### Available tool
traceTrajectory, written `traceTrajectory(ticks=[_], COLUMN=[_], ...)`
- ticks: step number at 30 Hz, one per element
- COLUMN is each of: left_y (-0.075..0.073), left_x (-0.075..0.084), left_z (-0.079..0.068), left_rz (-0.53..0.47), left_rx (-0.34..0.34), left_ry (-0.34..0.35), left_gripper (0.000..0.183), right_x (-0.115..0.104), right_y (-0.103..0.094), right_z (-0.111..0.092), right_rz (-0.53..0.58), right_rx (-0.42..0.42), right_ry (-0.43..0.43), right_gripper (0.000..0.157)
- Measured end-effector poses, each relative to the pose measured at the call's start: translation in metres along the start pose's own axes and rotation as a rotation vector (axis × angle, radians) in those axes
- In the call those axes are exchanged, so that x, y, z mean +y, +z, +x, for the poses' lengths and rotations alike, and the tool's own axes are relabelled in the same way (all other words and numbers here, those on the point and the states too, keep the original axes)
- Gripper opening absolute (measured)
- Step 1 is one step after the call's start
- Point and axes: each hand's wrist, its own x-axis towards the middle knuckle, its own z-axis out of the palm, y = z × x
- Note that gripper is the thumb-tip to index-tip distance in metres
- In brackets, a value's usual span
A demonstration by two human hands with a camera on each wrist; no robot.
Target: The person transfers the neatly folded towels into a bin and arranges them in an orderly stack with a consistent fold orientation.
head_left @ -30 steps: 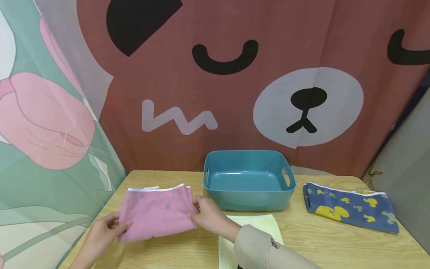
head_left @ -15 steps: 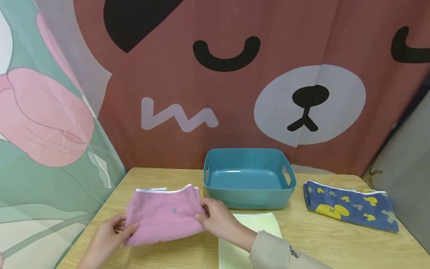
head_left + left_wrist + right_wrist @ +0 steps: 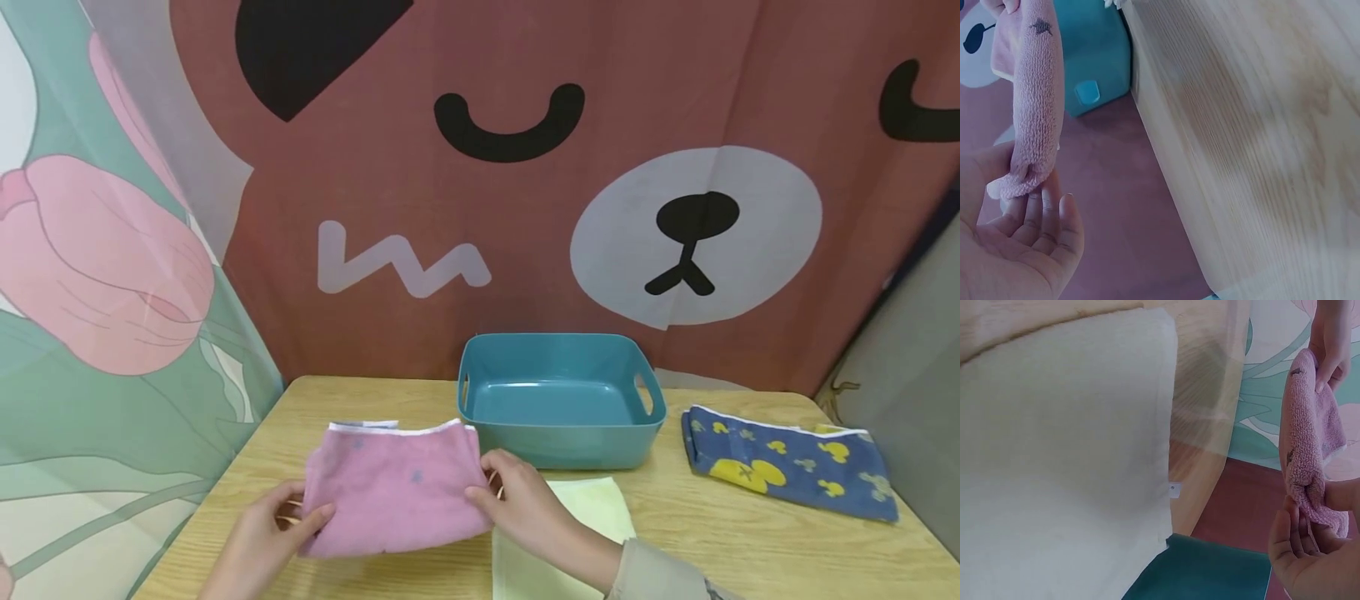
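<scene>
A folded pink towel (image 3: 397,492) with small grey stars and a white edge is held up off the table by both hands. My left hand (image 3: 273,529) pinches its left end between thumb and fingers; the left wrist view shows the pink towel (image 3: 1038,94) hanging as a thick fold from that hand (image 3: 1029,244). At the opposite end my right hand (image 3: 525,508) pinches the right side, and in the right wrist view the thumb presses the terry cloth (image 3: 1304,444). Partly behind the right forearm, a pale yellow towel (image 3: 592,508) lies flat on the table.
A teal plastic basket (image 3: 562,446) with handle holes stands at the table's back, with nothing seen inside. To its right lies a folded blue towel (image 3: 795,462) with yellow mouse-head prints. The wooden table (image 3: 720,546) meets a bear-printed curtain (image 3: 390,350) behind.
Both hands have carried the pink towel to the right and slightly toward me, so it now sits closer to the yellow towel. Their grip on it looks the same.
</scene>
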Motion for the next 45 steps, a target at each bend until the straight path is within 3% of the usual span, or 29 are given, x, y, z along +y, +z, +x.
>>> traceTrajectory(ticks=[5,10,15,22,30,35,45], left_y=[0.006,0.014,0.02,0.028,0.043,0.052,0.064], left_x=[0.002,0.005,0.009,0.016,0.022,0.029,0.041], left_z=[-0.003,-0.006,-0.007,-0.009,-0.01,-0.01,-0.007], left_rz=[-0.006,0.0,0.022,0.013,-0.022,-0.028,-0.049], left_rx=[0.0,0.009,-0.018,-0.129,-0.199,-0.211,-0.313], left_ry=[0.046,0.174,0.249,0.253,0.336,0.371,0.314], left_gripper=[0.026,0.019,0.019,0.022,0.023,0.023,0.024], right_x=[0.002,0.005,0.008,0.015,0.026,0.031,0.039], right_y=[-0.008,-0.015,-0.024,-0.039,-0.054,-0.065,-0.081], right_z=[-0.011,-0.021,-0.029,-0.043,-0.059,-0.067,-0.078], right_rz=[-0.003,0.009,0.017,0.029,0.011,0.042,0.037], right_rx=[0.003,-0.007,-0.035,-0.054,-0.038,-0.088,-0.155], right_ry=[0.013,0.033,0.05,0.062,0.009,0.071,0.239], right_gripper=[0.012,0.016,0.015,0.014,0.013,0.013,0.02])
